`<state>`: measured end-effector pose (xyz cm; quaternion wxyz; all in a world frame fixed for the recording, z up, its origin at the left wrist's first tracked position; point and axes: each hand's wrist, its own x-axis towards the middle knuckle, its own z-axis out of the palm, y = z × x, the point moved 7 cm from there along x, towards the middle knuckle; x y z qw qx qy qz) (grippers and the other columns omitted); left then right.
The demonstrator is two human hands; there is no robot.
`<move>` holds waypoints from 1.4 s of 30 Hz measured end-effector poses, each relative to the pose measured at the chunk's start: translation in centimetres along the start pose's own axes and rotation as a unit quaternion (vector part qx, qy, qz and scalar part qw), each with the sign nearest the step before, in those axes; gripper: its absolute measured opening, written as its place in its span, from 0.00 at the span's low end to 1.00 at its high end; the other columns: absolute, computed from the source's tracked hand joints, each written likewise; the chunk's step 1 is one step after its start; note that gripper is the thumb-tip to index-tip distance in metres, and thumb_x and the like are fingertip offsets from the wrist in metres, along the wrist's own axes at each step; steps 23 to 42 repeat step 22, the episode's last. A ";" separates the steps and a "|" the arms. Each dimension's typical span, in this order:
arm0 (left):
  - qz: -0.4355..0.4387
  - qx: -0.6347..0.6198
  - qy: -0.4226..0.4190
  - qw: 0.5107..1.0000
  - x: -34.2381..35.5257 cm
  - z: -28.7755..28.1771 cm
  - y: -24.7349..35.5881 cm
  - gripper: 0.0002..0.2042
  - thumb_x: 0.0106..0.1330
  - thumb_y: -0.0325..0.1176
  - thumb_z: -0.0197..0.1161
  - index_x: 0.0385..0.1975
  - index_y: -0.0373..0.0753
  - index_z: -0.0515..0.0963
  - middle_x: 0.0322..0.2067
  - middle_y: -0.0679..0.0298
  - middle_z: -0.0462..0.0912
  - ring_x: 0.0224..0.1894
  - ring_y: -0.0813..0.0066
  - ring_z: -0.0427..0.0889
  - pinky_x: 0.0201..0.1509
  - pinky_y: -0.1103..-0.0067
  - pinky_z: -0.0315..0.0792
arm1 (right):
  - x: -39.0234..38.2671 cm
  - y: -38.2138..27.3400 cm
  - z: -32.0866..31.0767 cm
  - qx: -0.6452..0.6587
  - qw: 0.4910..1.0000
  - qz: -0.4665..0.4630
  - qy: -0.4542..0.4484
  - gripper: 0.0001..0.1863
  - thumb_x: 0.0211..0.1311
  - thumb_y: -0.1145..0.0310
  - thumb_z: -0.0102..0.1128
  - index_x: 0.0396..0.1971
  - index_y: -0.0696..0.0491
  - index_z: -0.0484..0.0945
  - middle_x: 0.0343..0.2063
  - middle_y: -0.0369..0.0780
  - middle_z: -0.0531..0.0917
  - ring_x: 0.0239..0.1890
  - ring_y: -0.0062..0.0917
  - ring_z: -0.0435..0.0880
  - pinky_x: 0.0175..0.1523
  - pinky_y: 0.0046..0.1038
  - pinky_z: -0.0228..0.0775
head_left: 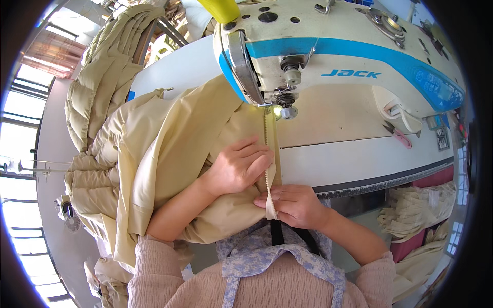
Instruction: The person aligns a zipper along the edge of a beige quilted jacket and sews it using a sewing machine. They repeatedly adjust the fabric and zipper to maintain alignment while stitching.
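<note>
A beige padded jacket (169,138) spreads over the left of the sewing table. Along its edge runs a beige zipper tape (267,133), its upper end under the needle area of a white and blue sewing machine (339,56). My left hand (239,167) is closed at the zipper, fingers curled, pressing the fabric beside the teeth. Lower down, close to my body, my right hand (295,205) pinches the zipper tape's lower part between thumb and fingers. The tape twists a little between the two hands. The needle itself is hidden by the machine head.
Pink-handled thread snips (398,136) lie on the table under the machine arm. A ruler strip (380,185) lines the table's front edge. Bundles of beige cut fabric (418,210) sit at the lower right. More quilted beige garments (108,72) are heaped at the far left.
</note>
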<state>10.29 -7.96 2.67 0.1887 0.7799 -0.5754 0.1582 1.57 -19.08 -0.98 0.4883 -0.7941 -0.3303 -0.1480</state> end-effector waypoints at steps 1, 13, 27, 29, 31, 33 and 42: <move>-0.004 -0.003 0.001 1.000 -0.2 0.1 -0.1 0.15 0.50 0.26 0.68 0.41 0.36 0.81 0.38 0.62 0.89 0.45 0.63 0.90 0.56 0.62 0.82 | 0.1 0.1 0.1 -0.005 1.000 -0.006 -0.009 0.17 0.58 0.68 0.71 0.49 0.46 0.88 0.38 0.33 0.88 0.43 0.28 0.88 0.46 0.29 0.83; -0.007 -0.030 0.023 0.999 0.1 0.9 -0.7 0.15 0.50 0.23 0.69 0.41 0.36 0.80 0.38 0.62 0.90 0.46 0.62 0.90 0.59 0.59 0.81 | 0.8 0.6 -0.2 0.026 0.999 0.021 -0.034 0.18 0.58 0.69 0.71 0.50 0.46 0.88 0.36 0.34 0.89 0.39 0.29 0.89 0.44 0.30 0.84; 0.000 -0.036 0.068 0.997 0.4 1.9 -3.0 0.11 0.53 0.28 0.69 0.35 0.33 0.79 0.35 0.56 0.87 0.41 0.61 0.88 0.58 0.62 0.81 | 3.0 1.8 -1.0 0.035 0.992 0.095 -0.080 0.16 0.57 0.74 0.71 0.48 0.48 0.89 0.41 0.38 0.90 0.39 0.33 0.89 0.44 0.30 0.83; 0.000 -0.036 0.068 0.997 0.4 1.9 -3.0 0.11 0.53 0.28 0.69 0.35 0.33 0.79 0.35 0.56 0.87 0.41 0.61 0.88 0.58 0.62 0.81 | 3.0 1.8 -1.0 0.035 0.992 0.095 -0.080 0.16 0.57 0.74 0.71 0.48 0.48 0.89 0.41 0.38 0.90 0.39 0.33 0.89 0.44 0.30 0.83; 0.000 -0.036 0.068 0.997 0.4 1.9 -3.0 0.11 0.53 0.28 0.69 0.35 0.33 0.79 0.35 0.56 0.87 0.41 0.61 0.88 0.58 0.62 0.81 | 3.0 1.8 -1.0 0.035 0.992 0.095 -0.080 0.16 0.57 0.74 0.71 0.48 0.48 0.89 0.41 0.38 0.90 0.39 0.33 0.89 0.44 0.30 0.83; 0.000 -0.036 0.068 0.997 0.4 1.9 -3.0 0.11 0.53 0.28 0.69 0.35 0.33 0.79 0.35 0.56 0.87 0.41 0.61 0.88 0.58 0.62 0.81 | 3.0 1.8 -1.0 0.035 0.992 0.095 -0.080 0.16 0.57 0.74 0.71 0.48 0.48 0.89 0.41 0.38 0.90 0.39 0.33 0.89 0.44 0.30 0.83; 0.000 -0.036 0.068 0.997 0.4 1.9 -3.0 0.11 0.53 0.28 0.69 0.35 0.33 0.79 0.35 0.56 0.87 0.41 0.61 0.88 0.58 0.62 0.81 | 3.0 1.8 -1.0 0.035 0.992 0.095 -0.080 0.16 0.57 0.74 0.71 0.48 0.48 0.89 0.41 0.38 0.90 0.39 0.33 0.89 0.44 0.30 0.83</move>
